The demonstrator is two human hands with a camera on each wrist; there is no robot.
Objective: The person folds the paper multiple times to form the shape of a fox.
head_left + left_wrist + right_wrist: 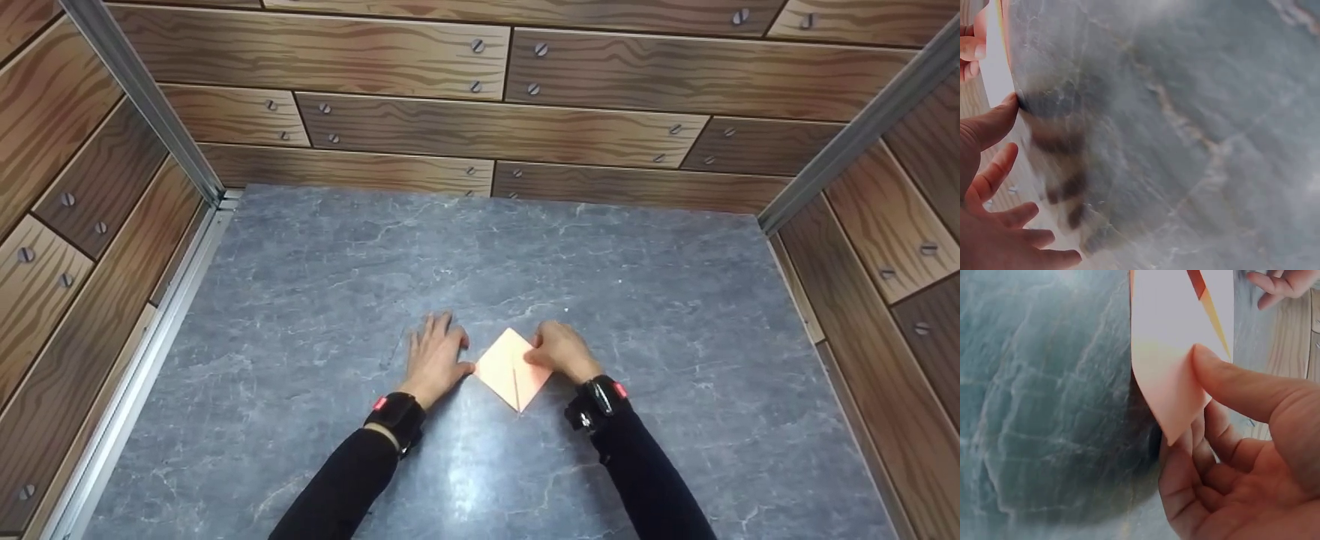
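A folded sheet of orange paper (499, 367), diamond-shaped with a slit between two folded flaps, lies on the grey table between the hands. My right hand (564, 351) pinches its right corner, thumb on top and curled fingers beneath; in the right wrist view that corner of the paper (1168, 394) is lifted a little and bends. My left hand (436, 360) rests at the left corner with fingers spread. In the left wrist view the left thumb (1002, 121) touches the edge of the paper (996, 67), while the other fingers stand apart from it.
The grey marbled tabletop (337, 255) spreads around the hands. Wood-patterned panels (420, 127) close it off at the back and both sides, with metal posts (150, 97) at the back corners. Each wrist wears a black strapped camera (397, 420).
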